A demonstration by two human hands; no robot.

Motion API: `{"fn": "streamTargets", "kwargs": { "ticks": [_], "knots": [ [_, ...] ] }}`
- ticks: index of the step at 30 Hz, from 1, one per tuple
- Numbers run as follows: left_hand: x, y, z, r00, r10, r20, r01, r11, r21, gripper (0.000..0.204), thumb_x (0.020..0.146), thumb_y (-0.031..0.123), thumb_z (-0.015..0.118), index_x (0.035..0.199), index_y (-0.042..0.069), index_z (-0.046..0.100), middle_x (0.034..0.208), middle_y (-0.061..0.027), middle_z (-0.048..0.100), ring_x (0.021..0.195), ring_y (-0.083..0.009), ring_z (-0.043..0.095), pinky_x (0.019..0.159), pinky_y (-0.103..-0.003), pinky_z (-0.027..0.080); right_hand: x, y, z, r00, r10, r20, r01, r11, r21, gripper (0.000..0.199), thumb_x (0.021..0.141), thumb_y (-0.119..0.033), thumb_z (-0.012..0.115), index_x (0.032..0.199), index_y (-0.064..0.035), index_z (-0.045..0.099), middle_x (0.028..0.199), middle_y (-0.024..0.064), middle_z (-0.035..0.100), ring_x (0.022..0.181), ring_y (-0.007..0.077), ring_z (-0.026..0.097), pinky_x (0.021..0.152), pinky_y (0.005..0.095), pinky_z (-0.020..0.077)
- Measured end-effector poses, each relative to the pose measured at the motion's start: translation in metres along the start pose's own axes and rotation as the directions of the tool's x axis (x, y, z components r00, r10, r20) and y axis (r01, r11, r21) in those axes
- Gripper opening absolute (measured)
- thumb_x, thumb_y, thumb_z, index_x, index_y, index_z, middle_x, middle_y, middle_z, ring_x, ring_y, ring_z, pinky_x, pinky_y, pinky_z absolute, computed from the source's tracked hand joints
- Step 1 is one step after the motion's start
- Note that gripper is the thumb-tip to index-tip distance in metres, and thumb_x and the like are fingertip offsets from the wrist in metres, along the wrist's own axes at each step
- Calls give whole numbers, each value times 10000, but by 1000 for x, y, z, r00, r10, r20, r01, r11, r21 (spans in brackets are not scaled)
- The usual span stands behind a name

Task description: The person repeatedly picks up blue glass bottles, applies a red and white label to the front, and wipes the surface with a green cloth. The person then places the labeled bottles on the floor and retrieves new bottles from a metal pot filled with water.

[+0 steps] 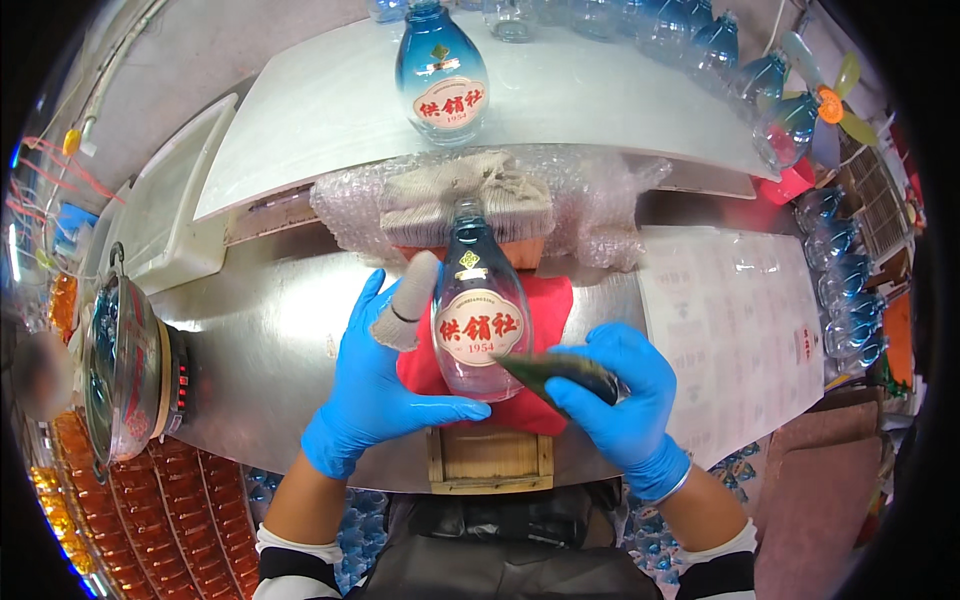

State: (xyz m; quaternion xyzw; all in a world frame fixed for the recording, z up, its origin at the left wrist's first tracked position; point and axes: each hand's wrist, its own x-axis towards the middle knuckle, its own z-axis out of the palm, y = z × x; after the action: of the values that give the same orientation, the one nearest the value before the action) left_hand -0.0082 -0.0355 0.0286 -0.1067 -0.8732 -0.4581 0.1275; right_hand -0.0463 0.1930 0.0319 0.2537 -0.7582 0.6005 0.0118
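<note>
A glass bottle (pixel 472 285), dark blue at the neck and fading to clear, lies on a red cloth (pixel 550 310) with its neck against a padded knitted roll (pixel 465 195). Its front carries an oval cream label (pixel 480 328) with red lettering. My left hand (pixel 365 385), in a blue glove with a grey fabric sleeve on one finger, steadies the bottle from the left, thumb along its base. Gripped in my blue-gloved right hand (pixel 630 400) is a dark green, pointed, flat scraper-like tool (pixel 580 375). Its tip meets the label's lower right edge.
Beyond the padded roll, a similar bottle (pixel 440 80) stands on a white board (pixel 310 110). More bottles (pixel 715 45) curve along the far right. A sheet of labels (pixel 730 320) covers the metal table's right side. At left sits a pan (pixel 125 365) on an electric heater (pixel 178 380).
</note>
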Motion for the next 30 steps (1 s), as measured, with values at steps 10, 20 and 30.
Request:
{"fn": "streamTargets", "kwargs": {
  "ticks": [10, 20, 30],
  "knots": [
    [15, 11, -15, 980, -25, 196, -23, 972, 236, 983, 537, 518, 794, 1325, 69, 413, 1278, -101, 509, 1192, -248, 479, 1090, -482, 137, -24, 2, 33, 622, 745, -240, -508, 618, 601, 158, 779, -108, 699, 833, 4, 600, 741, 7, 603, 645, 43, 525, 568, 207, 436],
    [13, 27, -21, 996, -12, 83, -14, 952, 304, 790, 528, 514, 793, 1174, 110, 583, 1176, -113, 498, 1083, -271, 495, 995, -457, 303, -29, 0, 31, 610, 764, -210, -552, 600, 579, 138, 822, -105, 651, 889, 6, 604, 779, 9, 601, 673, 51, 523, 604, 215, 449],
    [35, -11, -11, 994, -54, 91, 80, 947, -312, 618, 821, 359, 561, 1337, 62, 397, 1176, -94, 462, 989, -229, 530, 850, -344, 406, 22, 25, 5, 784, 571, 243, -341, 70, 937, 364, 965, -319, 393, 1052, -19, 580, 988, 77, 611, 914, 180, 586, 824, 292, 467]
  ]
}}
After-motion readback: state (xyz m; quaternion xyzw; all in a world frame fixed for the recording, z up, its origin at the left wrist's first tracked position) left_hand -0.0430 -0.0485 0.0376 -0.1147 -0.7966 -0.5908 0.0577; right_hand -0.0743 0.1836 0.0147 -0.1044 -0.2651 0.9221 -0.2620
